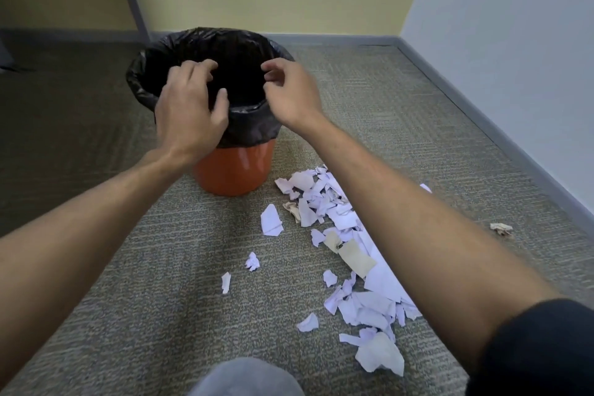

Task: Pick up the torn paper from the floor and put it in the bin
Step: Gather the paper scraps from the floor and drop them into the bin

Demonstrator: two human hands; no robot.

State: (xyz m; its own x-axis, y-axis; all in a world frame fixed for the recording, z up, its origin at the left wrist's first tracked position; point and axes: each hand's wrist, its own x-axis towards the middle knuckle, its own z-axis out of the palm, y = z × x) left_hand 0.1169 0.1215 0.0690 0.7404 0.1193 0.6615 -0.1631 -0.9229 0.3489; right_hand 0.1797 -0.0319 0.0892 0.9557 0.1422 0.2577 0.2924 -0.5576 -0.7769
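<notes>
Hovering over the bin, 2 hands hold nothing.
Left hand and right hand loosely curled; torn paper shows no readable writing.

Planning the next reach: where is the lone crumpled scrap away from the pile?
In the head view, the crumpled scrap lies on the carpet at right, beyond the right forearm, near the wall's baseboard.

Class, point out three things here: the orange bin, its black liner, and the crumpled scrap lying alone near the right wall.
orange bin [229,175], head view, front wall.
black liner [254,125], head view, outer skirt.
crumpled scrap [501,228], head view, middle.
</notes>
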